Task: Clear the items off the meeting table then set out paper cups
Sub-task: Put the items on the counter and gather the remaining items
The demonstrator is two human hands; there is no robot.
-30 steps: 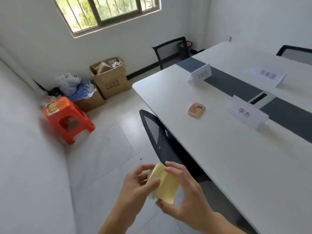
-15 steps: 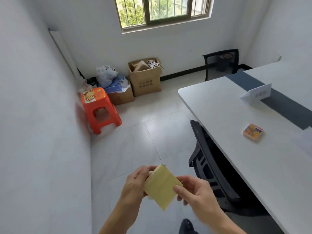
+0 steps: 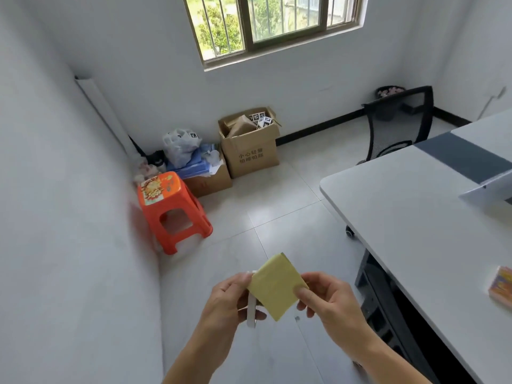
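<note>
A yellow sticky-note pad [image 3: 274, 286] is held in front of me above the floor, beside the white meeting table [image 3: 410, 217]. My left hand [image 3: 230, 303] pinches its left edge and also holds a white folded card [image 3: 251, 311]. My right hand [image 3: 329, 306] pinches the pad's right corner with thumb on top. On the table at the right edge lies a small colourful card box [image 3: 501, 284]. A white name card [image 3: 487, 192] stands further back on the table.
An orange plastic stool [image 3: 169, 206] stands by the left wall. Cardboard boxes [image 3: 249, 145] and a plastic bag [image 3: 180, 145] sit under the window. One black mesh chair [image 3: 399, 123] is at the table's far end, another [image 3: 388, 309] tucked under it near me.
The view has turned left, away from the table towards the corner with the stool and boxes. Both hands still hold the yellow pad, now tilted flatter; the white card shows in my left hand.
</note>
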